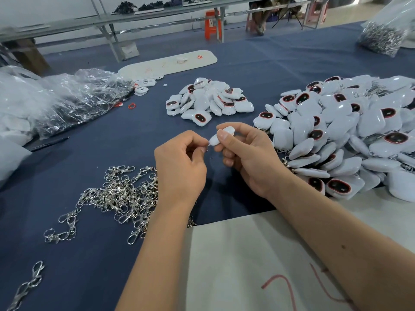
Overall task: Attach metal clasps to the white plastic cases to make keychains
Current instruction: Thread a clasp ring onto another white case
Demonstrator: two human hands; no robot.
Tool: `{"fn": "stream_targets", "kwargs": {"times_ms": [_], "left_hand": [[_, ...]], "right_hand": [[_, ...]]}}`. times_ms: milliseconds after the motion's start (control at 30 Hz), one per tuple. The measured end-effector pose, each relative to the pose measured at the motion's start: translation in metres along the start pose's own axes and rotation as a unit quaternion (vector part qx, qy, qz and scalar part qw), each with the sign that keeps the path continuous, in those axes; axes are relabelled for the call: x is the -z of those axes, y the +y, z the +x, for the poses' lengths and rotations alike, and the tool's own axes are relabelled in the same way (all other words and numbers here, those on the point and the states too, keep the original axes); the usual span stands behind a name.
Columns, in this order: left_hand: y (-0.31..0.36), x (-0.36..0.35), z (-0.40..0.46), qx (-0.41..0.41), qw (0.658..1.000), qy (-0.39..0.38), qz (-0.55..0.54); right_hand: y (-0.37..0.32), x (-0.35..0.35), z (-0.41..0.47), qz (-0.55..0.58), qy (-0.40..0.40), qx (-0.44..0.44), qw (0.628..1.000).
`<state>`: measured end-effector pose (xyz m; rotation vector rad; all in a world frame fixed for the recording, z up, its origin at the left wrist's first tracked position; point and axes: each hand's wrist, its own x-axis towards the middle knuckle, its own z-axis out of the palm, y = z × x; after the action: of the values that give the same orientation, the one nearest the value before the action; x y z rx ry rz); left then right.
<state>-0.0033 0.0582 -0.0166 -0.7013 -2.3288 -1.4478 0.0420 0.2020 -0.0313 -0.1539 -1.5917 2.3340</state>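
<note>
My right hand [249,158] grips a white plastic case [221,136] edge-on, above the blue cloth in the middle of the table. My left hand [179,167] has its fingers curled at the case's lower tip, pinching something small there; the clasp itself is mostly hidden by the fingers. A tangle of silver metal clasps [119,194] lies on the cloth to the left of my left wrist. A small heap of white cases [208,102] sits behind my hands. A large heap of cases [350,135] with clasps showing among them spreads on the right.
Crumpled clear plastic bags [74,97] lie at the left. A clear bag of metal clasps [381,37] stands at the far right. A white sheet with red marks [247,265] covers the near table edge. A long white tray [168,62] lies at the back.
</note>
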Motion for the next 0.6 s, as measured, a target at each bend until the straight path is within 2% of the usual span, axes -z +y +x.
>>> {"fn": "stream_targets", "kwargs": {"times_ms": [200,433,600], "left_hand": [[0.0032,-0.0043,-0.0007,0.033,0.999,0.019,-0.03],[0.0022,-0.0048,-0.0023,0.068,0.997,0.023,-0.028],[0.0009,-0.0006,-0.0017,0.111,0.991,0.072,0.019]], "right_hand": [[-0.0005,-0.002,0.0006,0.004,0.033,0.023,0.999],[0.0007,-0.0007,0.0003,-0.066,0.167,0.1,0.979],[-0.0008,0.001,0.002,-0.098,0.254,0.133,0.953]]}}
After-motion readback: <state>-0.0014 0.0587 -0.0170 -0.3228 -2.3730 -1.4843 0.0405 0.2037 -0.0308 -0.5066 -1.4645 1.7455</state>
